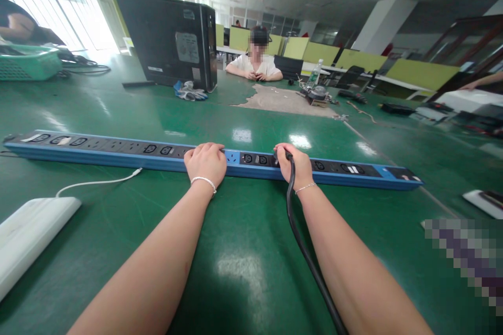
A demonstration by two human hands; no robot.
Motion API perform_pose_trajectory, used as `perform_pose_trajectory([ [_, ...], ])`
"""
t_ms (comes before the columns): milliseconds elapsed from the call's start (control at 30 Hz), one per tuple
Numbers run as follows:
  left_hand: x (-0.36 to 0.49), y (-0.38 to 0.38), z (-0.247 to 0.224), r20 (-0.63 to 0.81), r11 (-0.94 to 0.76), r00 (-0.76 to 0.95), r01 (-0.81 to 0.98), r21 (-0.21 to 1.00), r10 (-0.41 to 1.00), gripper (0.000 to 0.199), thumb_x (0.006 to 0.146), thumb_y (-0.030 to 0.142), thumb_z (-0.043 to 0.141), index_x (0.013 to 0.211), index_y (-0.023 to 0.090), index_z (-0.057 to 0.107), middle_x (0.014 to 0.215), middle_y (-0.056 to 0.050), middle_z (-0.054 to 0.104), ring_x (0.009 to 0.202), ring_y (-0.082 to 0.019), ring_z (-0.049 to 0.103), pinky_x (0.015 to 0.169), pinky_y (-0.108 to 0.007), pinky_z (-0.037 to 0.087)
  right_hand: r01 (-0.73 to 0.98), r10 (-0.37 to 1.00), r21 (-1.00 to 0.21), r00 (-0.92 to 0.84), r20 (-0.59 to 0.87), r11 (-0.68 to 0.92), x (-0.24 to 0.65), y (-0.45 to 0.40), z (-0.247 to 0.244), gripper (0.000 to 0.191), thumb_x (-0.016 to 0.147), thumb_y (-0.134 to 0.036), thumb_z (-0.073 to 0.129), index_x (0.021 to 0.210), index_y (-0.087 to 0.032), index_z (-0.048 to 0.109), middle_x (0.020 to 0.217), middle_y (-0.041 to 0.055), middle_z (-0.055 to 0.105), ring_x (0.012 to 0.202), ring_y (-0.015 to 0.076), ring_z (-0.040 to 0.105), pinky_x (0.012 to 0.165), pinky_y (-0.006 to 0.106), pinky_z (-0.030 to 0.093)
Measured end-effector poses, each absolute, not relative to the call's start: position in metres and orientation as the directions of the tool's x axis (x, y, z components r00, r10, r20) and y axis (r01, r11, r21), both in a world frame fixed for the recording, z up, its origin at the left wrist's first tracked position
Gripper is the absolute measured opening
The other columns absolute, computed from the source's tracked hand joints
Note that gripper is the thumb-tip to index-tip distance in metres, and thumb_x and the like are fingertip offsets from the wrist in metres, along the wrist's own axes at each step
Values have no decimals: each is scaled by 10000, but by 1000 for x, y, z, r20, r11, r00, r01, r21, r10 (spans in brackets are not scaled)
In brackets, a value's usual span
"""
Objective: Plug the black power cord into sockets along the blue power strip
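Observation:
A long blue and black power strip (251, 171) with rows of sockets lies across the green table. My left hand (206, 163) is closed over the strip left of its middle, fingers wrapped over the far edge. To the right, my right hand (294, 165) grips the plug end of a thick black cable (293, 214) at the strip's sockets. The plug is mostly hidden by my fingers, so how deep it sits cannot be seen. From that hand the cable runs down toward me along my right forearm.
A black computer tower (168, 42) stands at the back left, gloves (190, 91) beside it. Across the table (137, 110) sits a person. A white power adapter (35, 230) lies at left, a green basket (31, 65) farther back. Bottle and parts lie back right.

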State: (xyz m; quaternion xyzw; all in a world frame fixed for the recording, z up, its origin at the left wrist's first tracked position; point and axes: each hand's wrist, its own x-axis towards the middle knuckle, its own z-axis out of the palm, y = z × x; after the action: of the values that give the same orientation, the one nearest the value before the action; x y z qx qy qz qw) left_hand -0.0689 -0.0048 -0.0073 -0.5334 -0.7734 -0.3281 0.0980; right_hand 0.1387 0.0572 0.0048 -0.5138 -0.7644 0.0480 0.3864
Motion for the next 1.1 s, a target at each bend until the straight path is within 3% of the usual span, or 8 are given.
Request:
perform_pose_trajectory([
  [300, -69, -5, -7, 508, 213, -411, 891, 402, 757, 324, 833, 238, 364, 899, 280, 678, 1027, -2, 694, 1045, -197, 558, 904, -404, 290, 838, 810, -339, -189, 555, 428, 127, 51, 7, 295, 874, -331, 423, 991, -237, 676, 907, 42, 717, 789, 202, 656, 696, 282, 474],
  [700, -69, -6, -6, 486, 217, -414, 885, 411, 770, 339, 833, 242, 353, 912, 289, 679, 1040, -6, 689, 1052, -201, 549, 918, -401, 286, 766, 839, -531, -18, 543, 361, 125, 46, 1, 358, 877, -363, 390, 1023, -190, 667, 862, 79, 716, 788, 217, 665, 757, 312, 483],
  [933, -68, -6, -5, 478, 227, -421, 883, 412, 771, 342, 840, 244, 346, 918, 297, 675, 1061, -2, 685, 1066, -194, 544, 935, -403, 276, 738, 811, -510, -87, 579, 443, 139, 44, -4, 346, 876, -380, 404, 1037, -220, 665, 938, 58, 714, 826, 204, 667, 752, 302, 496],
  [1100, -69, -6, -6, 488, 216, -411, 887, 408, 770, 341, 834, 245, 348, 908, 288, 677, 1042, -9, 688, 1055, -206, 551, 923, -412, 284, 697, 822, -527, -158, 548, 486, 145, 46, 0, 321, 873, -379, 428, 1018, -220, 665, 863, 41, 714, 759, 190, 664, 719, 289, 500],
])
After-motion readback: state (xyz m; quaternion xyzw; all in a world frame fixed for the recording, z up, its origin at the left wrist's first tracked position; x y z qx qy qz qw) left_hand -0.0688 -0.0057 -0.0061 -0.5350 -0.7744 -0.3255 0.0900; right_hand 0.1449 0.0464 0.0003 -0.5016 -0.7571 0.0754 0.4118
